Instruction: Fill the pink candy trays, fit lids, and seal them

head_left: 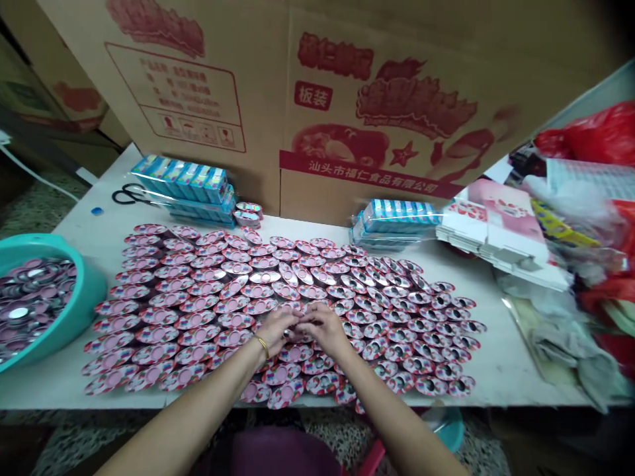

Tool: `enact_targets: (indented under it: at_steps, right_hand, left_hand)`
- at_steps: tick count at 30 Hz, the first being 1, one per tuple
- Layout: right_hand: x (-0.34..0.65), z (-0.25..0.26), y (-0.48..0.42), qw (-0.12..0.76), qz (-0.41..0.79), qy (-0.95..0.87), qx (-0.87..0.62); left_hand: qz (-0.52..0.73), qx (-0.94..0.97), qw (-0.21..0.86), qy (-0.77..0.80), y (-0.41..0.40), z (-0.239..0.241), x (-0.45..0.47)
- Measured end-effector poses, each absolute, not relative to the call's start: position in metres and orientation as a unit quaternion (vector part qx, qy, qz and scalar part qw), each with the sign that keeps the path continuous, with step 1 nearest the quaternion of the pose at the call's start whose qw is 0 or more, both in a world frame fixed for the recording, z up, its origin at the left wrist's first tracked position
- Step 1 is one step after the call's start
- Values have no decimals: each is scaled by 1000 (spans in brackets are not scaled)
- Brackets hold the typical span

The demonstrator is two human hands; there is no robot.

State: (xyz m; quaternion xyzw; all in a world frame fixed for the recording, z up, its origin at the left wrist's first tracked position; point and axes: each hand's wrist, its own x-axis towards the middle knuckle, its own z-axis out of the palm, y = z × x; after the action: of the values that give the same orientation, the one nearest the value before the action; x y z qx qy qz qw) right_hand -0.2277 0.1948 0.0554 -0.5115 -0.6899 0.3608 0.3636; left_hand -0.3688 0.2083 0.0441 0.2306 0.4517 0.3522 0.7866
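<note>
Rows of small oval-topped printed boxes (198, 301) stand packed close together on the white table. Many on the left have a pink round disc (157, 317) in the top, while many on the right show a dark round hole. My left hand (278, 330), with a gold bracelet at the wrist, is over the middle of the rows, fingers curled together. Beside it, nearly touching, my right hand (322, 325) has its fingers bent in a pinch. Whatever lies between the fingertips is hidden and too small to make out.
At the left stands a turquoise basin (92, 291) of round pinkish discs. Wrapped blue packs (183, 185) and more blue packs (394, 218) sit before a big carton (238, 172). Black-handled scissors (129, 194) lie at back left. Flat white-pink cartons (496, 221) and a grey cloth (565, 347) are right.
</note>
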Motion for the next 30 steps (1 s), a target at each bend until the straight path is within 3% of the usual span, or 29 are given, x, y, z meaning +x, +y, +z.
enact_targets:
  at_steps: [6,9,11,14,17,19,26,30]
  right_hand:
    - [-213,30,188,352,493,-510,-611]
    - [-184,35,205,316,424,-523,-669]
    - [-163,43,225,258,304,-557,-729]
    - [-145,52,261,91,158,-598,-781]
    - [-146,51,290,-52,140,-604,-783]
    - [-149,47,303,-85,150,-598,-783]
    - [-151,55,300,-89,142,-597,-784]
    - [-186,71,256,112,176,-707,-675]
  left_hand:
    - [373,270,738,493,198,47,-336]
    - [365,233,763,480,201,50,-339]
    - [373,211,764,484,203,51,-347]
    - [383,202,765,476,203,54,-358]
    - [390,199,772,460,201,60,-362]
    - [393,190,784,441,200,65,-361]
    - [361,127,850,362,203,66,-368]
    - [348,165,832,399,203,61,-377]
